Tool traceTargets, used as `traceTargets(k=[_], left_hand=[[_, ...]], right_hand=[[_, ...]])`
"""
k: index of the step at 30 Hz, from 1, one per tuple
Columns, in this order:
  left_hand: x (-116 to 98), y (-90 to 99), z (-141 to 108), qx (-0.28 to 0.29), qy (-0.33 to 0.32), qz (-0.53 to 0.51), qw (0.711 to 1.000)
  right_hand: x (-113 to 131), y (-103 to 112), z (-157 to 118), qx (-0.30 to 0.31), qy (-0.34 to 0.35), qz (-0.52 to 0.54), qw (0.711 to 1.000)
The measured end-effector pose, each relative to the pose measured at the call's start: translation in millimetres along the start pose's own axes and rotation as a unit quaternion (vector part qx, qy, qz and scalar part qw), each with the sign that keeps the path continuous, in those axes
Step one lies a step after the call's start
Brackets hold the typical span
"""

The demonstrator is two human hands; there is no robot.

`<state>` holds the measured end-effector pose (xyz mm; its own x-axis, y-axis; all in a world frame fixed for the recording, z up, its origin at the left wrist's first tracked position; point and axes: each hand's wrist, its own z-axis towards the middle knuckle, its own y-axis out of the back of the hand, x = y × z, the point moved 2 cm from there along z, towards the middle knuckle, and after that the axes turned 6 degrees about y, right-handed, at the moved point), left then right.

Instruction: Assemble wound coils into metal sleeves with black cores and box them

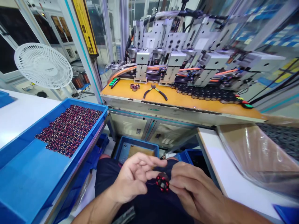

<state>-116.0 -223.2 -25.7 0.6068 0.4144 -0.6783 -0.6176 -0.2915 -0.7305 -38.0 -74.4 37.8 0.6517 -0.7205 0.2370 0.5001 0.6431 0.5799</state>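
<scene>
RH (195,183) holding 1 red/blk part (162,183), LH (134,176) prob. touching

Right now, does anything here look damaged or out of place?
Yes: the orange benchtop looks damaged along its front edge, where dark, ragged patches show, probably chipping or wear. The pliers on it lie open but otherwise look ordinary. The round part in the right hand is too small to judge.
</scene>
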Motion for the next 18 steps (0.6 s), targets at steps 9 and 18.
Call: traceTargets(k=[9, 18], left_hand=[[2, -4.3, -5, 0.021, 0.059, 0.061, 0.996], [-9, -3.3, 0, -0.022, -0.084, -0.021, 0.996]], right_hand=[[-5, 6, 2, 0.045, 0.031, -0.03, 0.998], [-7, 3, 6, 0.036, -0.019, -0.024, 0.999]])
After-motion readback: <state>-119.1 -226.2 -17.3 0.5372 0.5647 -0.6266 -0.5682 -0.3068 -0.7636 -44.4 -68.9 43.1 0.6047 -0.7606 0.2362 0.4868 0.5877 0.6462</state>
